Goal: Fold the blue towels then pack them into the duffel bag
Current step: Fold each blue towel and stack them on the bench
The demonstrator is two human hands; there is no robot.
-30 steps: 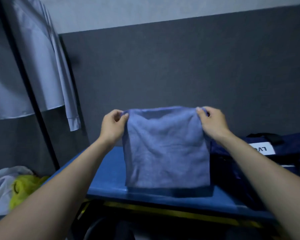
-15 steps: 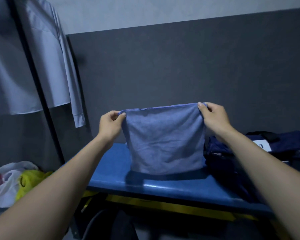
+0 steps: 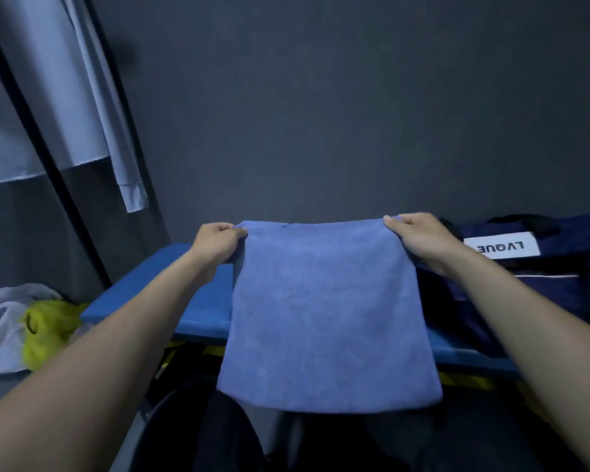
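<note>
Now my blue towel hangs lower, past the front of the blue table. My left hand and right hand pinch its top corners. It looks soft and light, so corners are best to hold.

Dim, bluish light | no glare | soft blur all over | below the hands it sinks to near black | edges bow, pole left of them leaning
</note>
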